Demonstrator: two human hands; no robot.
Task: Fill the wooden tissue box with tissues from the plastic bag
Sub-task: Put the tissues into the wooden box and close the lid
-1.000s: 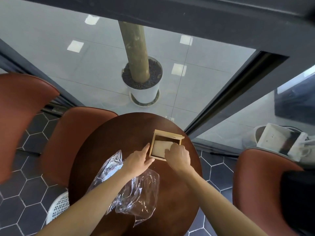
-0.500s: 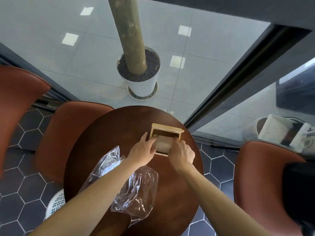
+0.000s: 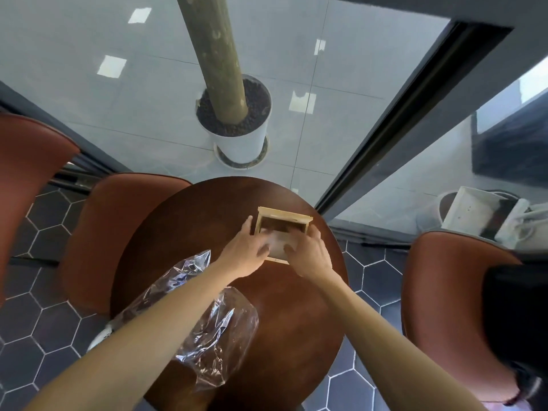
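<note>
Round dark wooden table [image 3: 184,232]: bears all task items.
Wooden tissue box [image 3: 284,218]: open-topped, on the far part of the table, dark inside at its far end.
Tissues [image 3: 278,243]: pale stack lying in the near part of the box, blurred.
Left hand [image 3: 244,252]: at the box's left side, thumb on the tissues, fingers spread along the left wall.
Right hand [image 3: 310,253]: at the box's right side, thumb on the tissues, fingers curled over the right wall.
Plastic bag [image 3: 213,345]: clear, crumpled, flat on the table's near left, partly under the left forearm.
Potted trunk [image 3: 234,114]: on the floor behind the glass
</note>
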